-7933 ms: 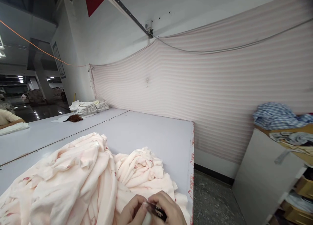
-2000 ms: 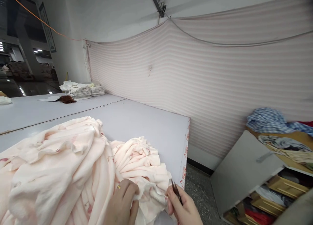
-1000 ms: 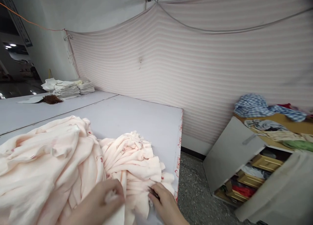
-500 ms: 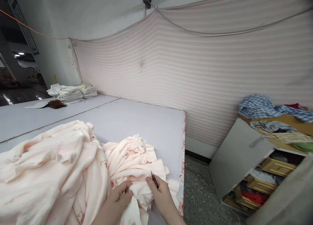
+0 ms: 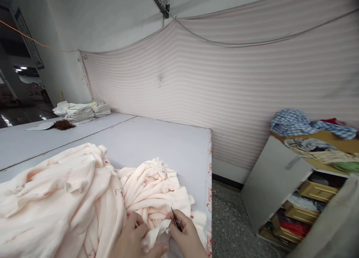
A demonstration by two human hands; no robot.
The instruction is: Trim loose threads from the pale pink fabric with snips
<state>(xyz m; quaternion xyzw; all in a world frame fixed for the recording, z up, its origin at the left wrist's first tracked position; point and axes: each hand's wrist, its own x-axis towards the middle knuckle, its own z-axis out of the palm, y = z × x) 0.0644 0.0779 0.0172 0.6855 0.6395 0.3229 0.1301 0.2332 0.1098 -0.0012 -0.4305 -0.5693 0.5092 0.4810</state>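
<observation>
My right hand (image 5: 186, 232) is closed around a pair of small dark thread snips (image 5: 176, 220), their points facing up and away from me. Its thumb and fingertips are at a raised edge of pale pink cloth (image 5: 159, 231). On the other side of that edge is my left hand (image 5: 137, 237), fingers bent and thumb stretched along the cloth, which it grips. The cloth belongs to a gathered heap of pale pink printed fabric (image 5: 157, 187) on the table. Whether the blades touch the cloth I cannot tell.
A larger pink fabric pile (image 5: 64, 198) lies at left on the pale table (image 5: 165, 138). Farther back are stacked white cloths (image 5: 81, 111) and a brown tuft (image 5: 64, 124). Striped sheeting (image 5: 224, 82) hangs behind. Right of the table edge stands a cabinet (image 5: 276, 187) with cloth-filled drawers.
Both hands have come closer together at the cloth edge. My left hand has shifted right, and the edge is now turned up between the hands. The view has tilted slightly.
</observation>
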